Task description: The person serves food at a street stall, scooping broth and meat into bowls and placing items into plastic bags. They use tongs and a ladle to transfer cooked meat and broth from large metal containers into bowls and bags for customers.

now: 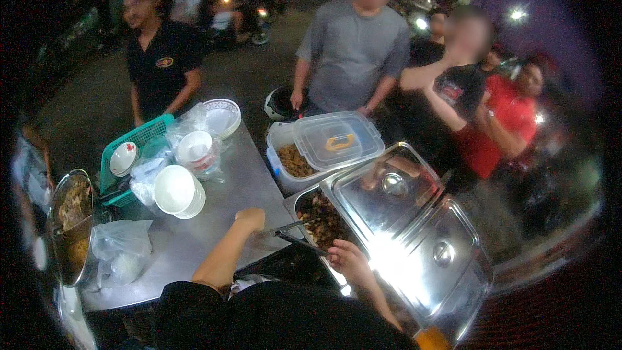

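A pair of metal tongs (pixel 297 240) lies slantwise over the near left side of a steel food pan (pixel 318 243). My right hand (pixel 347 258) has its fingers closed around the lower arm of the tongs, while the other arm reaches over the dark, chunky food (pixel 323 218) in the pan. Just left of the tongs' joined end is my left hand (pixel 250 218), curled above the edge of the steel table (pixel 228 199); its fingers are hidden, so whether it holds anything is unclear. A shiny steel lid (pixel 374 199) covers the pan's right part.
Another lidded steel pan (pixel 449 257) stands to the right. Beyond is a plastic tub (pixel 286 182) of brown food, its lid (pixel 340 138) askew. Stacked white bowls (pixel 180 194), a green basket (pixel 109 165) and a plastic bag (pixel 121 248) occupy the table. Several people stand opposite.
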`<state>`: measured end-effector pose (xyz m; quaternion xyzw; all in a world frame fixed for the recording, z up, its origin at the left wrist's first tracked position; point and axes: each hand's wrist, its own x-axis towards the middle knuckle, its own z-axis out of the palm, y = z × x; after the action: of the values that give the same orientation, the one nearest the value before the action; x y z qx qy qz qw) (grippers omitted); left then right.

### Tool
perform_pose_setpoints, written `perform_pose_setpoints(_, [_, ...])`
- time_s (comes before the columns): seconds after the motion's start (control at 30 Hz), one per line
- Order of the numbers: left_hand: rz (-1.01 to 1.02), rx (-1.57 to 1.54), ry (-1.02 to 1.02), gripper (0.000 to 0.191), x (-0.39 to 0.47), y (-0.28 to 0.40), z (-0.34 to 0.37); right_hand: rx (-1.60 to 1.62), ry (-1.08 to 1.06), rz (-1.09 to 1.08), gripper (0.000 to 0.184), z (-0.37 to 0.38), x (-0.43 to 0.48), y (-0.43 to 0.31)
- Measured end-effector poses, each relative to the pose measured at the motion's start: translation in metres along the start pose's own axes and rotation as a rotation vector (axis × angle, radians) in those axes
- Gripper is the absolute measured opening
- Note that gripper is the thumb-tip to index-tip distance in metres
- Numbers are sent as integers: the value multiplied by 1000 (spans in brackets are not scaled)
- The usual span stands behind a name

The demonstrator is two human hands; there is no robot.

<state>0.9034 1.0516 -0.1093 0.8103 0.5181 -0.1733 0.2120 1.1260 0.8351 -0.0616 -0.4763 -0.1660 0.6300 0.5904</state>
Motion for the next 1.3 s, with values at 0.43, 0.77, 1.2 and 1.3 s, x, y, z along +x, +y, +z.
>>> perform_pose_setpoints(0.43, [-37,-69,162,26,8,10,3,-89,37,-62,28,-4,5,13])
perform_pose_setpoints(0.77, [306,-283,276,34,3,4,26,201,-22,26,30,-37,31,16])
perform_pose_setpoints(1.2, [-218,-2161,891,72,-131,-148,82,-339,-580,89,64,152,132,2])
perform_pose_setpoints(1.3, [-357,-2156,928,85,-122,-165,64,-517,-628,218,79,232,169,48])
